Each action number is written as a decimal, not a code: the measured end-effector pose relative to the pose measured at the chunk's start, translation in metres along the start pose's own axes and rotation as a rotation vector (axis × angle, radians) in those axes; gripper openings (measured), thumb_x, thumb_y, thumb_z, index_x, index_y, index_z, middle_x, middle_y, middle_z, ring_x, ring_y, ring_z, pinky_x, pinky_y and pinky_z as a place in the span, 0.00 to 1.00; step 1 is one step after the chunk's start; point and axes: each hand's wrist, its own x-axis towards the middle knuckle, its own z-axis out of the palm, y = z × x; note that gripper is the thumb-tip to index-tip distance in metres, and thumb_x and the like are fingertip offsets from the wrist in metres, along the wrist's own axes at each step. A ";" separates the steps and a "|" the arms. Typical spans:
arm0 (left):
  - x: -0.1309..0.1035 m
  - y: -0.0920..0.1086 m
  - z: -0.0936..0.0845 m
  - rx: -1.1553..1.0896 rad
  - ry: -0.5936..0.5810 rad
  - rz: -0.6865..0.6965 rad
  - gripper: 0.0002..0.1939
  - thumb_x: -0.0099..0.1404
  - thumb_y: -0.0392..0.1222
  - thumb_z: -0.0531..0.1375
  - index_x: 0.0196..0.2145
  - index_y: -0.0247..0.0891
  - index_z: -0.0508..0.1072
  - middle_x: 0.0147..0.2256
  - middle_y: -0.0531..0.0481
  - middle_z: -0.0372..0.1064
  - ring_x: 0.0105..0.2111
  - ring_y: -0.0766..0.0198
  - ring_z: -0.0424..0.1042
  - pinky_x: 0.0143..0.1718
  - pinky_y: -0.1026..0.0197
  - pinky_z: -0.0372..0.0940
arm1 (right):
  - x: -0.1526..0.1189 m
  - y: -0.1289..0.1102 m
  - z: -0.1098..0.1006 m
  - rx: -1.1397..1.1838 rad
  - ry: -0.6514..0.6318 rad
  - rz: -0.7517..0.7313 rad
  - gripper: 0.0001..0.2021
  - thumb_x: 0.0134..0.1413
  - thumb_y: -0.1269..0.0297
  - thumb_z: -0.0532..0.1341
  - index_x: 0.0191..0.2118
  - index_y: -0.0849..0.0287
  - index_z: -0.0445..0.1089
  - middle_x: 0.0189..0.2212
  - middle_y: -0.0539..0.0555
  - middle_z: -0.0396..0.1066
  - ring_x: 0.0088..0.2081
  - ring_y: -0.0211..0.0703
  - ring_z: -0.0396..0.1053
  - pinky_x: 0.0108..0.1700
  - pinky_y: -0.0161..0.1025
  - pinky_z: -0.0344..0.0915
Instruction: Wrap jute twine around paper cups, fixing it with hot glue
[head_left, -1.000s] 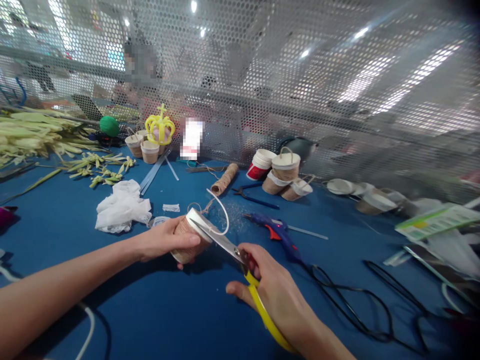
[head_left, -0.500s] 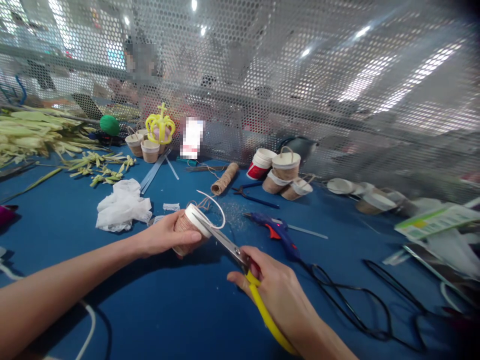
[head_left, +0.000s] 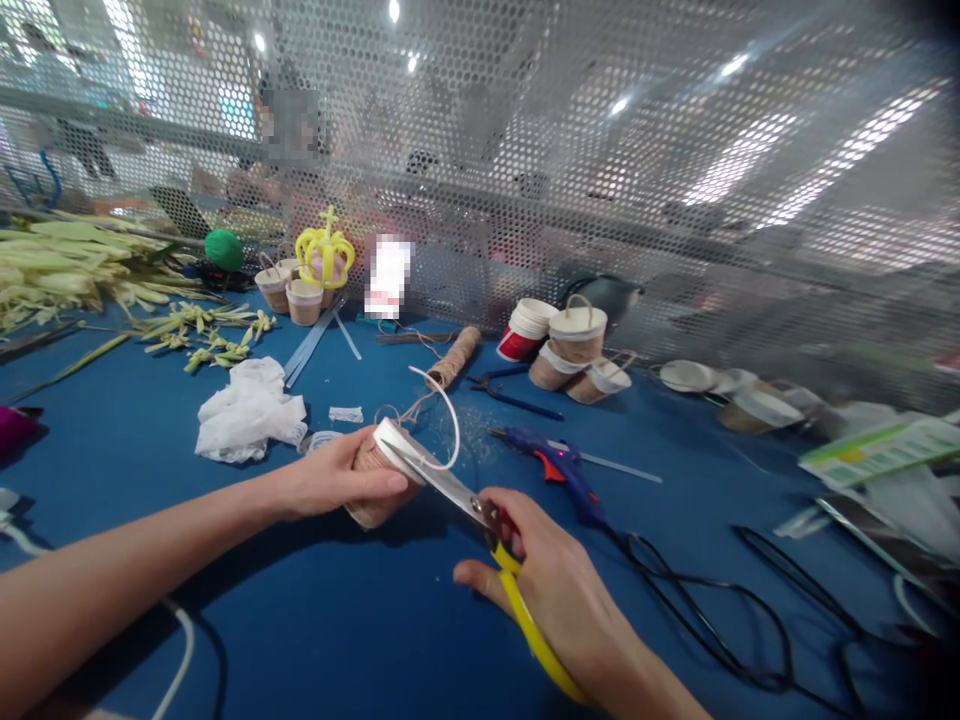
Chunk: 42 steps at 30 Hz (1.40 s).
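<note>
– Since the twine-wrapped cup (head_left: 379, 510), just lower-left of frame centre, has scissors (head_left: 459, 493) at its rim, which step?
– Trimming the white strip (head_left: 457, 430), probably; next needs a steady cup, thumb clear.
– Hands?
– Left hand (head_left: 341, 480) clamped round cup; right hand (head_left: 544, 565) curled on scissors, thumb spread away.

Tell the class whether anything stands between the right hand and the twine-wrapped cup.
Only the scissors, held by the right hand itself, span that gap; their blades reach the twine-wrapped cup. A curled white strip arcs up beside the blades. Nothing else visible lies between.
</note>
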 end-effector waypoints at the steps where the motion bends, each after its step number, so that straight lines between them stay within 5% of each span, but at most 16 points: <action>1: 0.000 0.000 0.001 0.023 0.027 0.010 0.23 0.53 0.48 0.61 0.42 0.31 0.63 0.30 0.51 0.62 0.29 0.68 0.61 0.31 0.65 0.57 | 0.000 0.000 0.000 -0.003 0.000 0.007 0.21 0.39 0.54 0.65 0.38 0.58 0.61 0.26 0.50 0.66 0.26 0.41 0.65 0.27 0.38 0.63; 12: 0.001 -0.002 -0.001 0.156 0.146 -0.010 0.23 0.51 0.48 0.61 0.41 0.32 0.62 0.32 0.50 0.62 0.31 0.66 0.62 0.34 0.63 0.58 | 0.001 -0.001 0.001 -0.049 0.003 0.018 0.13 0.43 0.55 0.63 0.32 0.58 0.65 0.19 0.47 0.63 0.21 0.38 0.63 0.24 0.34 0.61; 21: 0.000 0.003 -0.010 0.129 0.037 -0.011 0.28 0.49 0.53 0.62 0.42 0.33 0.63 0.36 0.46 0.64 0.36 0.61 0.63 0.39 0.59 0.59 | 0.001 -0.003 0.001 -0.061 0.030 -0.001 0.19 0.48 0.44 0.54 0.28 0.58 0.65 0.15 0.46 0.60 0.18 0.37 0.60 0.19 0.33 0.58; 26: -0.001 0.001 -0.009 -0.038 -0.031 -0.032 0.25 0.53 0.51 0.60 0.44 0.34 0.62 0.33 0.48 0.64 0.31 0.64 0.65 0.36 0.59 0.60 | -0.001 -0.004 -0.001 -0.055 -0.006 0.016 0.15 0.45 0.50 0.60 0.29 0.57 0.64 0.16 0.46 0.60 0.19 0.37 0.61 0.21 0.34 0.59; 33: -0.001 -0.003 0.002 0.129 0.071 -0.021 0.27 0.52 0.46 0.62 0.47 0.33 0.61 0.32 0.49 0.62 0.31 0.66 0.62 0.33 0.62 0.60 | 0.000 -0.001 0.001 0.007 -0.044 0.052 0.19 0.38 0.55 0.65 0.36 0.56 0.62 0.25 0.49 0.65 0.24 0.39 0.63 0.26 0.36 0.62; 42: -0.001 -0.005 0.003 0.234 0.146 -0.025 0.30 0.51 0.47 0.61 0.49 0.33 0.58 0.34 0.48 0.63 0.34 0.63 0.63 0.37 0.59 0.61 | 0.002 -0.003 0.001 -0.004 -0.015 0.038 0.14 0.42 0.54 0.63 0.32 0.57 0.64 0.20 0.48 0.64 0.22 0.38 0.63 0.25 0.35 0.61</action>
